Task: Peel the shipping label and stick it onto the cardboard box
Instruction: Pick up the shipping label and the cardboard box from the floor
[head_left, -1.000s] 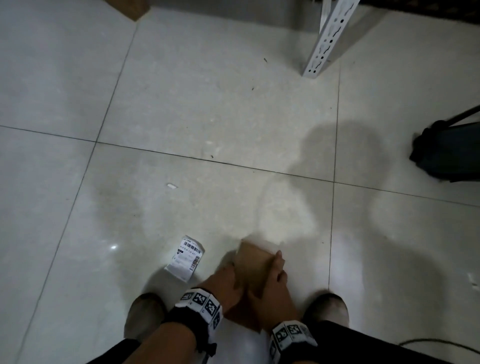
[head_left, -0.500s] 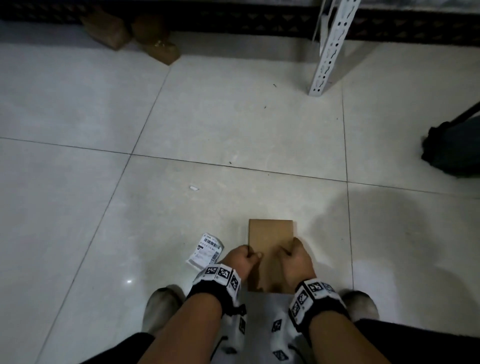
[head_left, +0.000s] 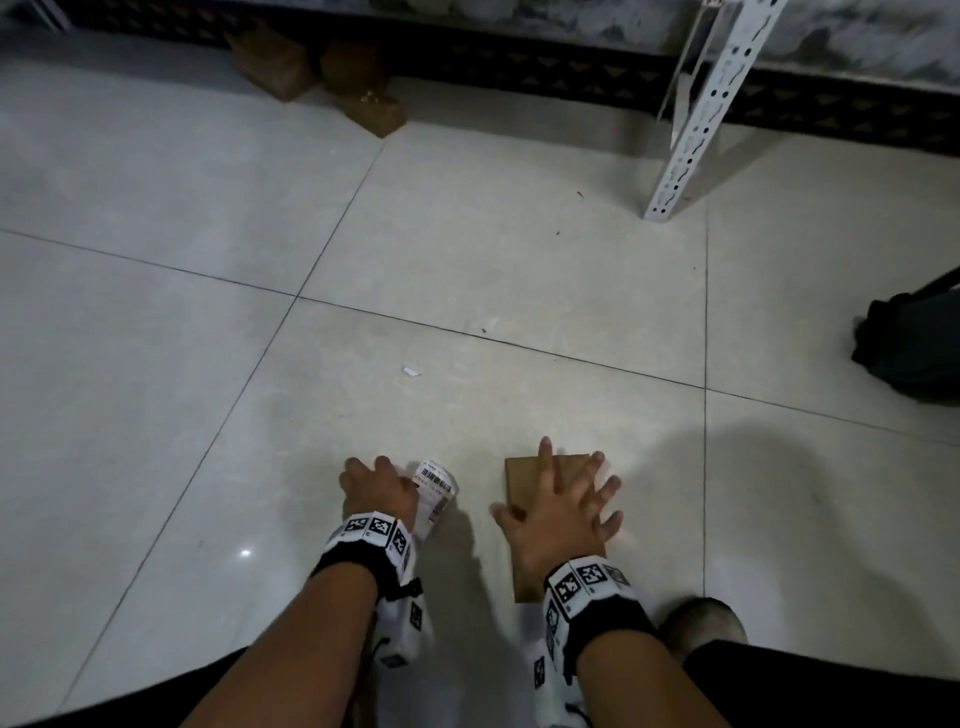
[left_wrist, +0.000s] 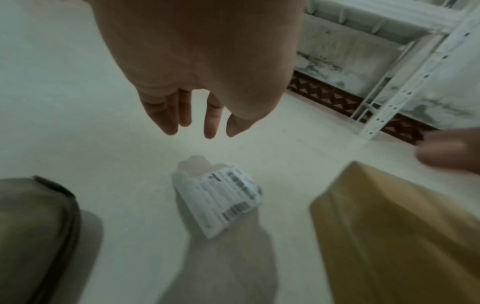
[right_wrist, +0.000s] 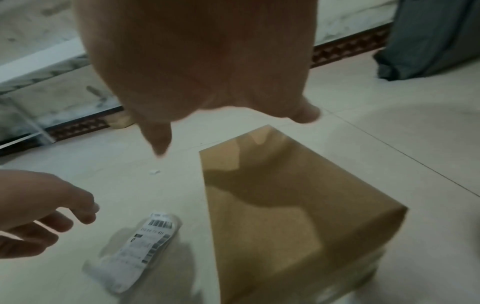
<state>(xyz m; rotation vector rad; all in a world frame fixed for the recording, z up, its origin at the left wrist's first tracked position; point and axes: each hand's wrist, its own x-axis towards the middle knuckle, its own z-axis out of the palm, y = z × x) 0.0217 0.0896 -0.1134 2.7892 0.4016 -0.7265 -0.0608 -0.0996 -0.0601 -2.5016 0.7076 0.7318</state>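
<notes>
On the pale tiled floor (head_left: 156, 364), the person's left hand (head_left: 376, 491) hangs just above the curled shipping label (head_left: 435, 493), fingers loose and spread, holding nothing. The label lies on the tile between a shoe (left_wrist: 33, 236) and the cardboard box (head_left: 524, 480) (its barcode side up). Just right of it, the right hand (head_left: 558, 512) hovers over the box with fingers splayed, not gripping; whether it touches the top, I cannot tell. Farther back stand brown blocks (head_left: 311, 73), a white perforated rack leg (head_left: 691, 135) and a dark bag (head_left: 914, 348).
</notes>
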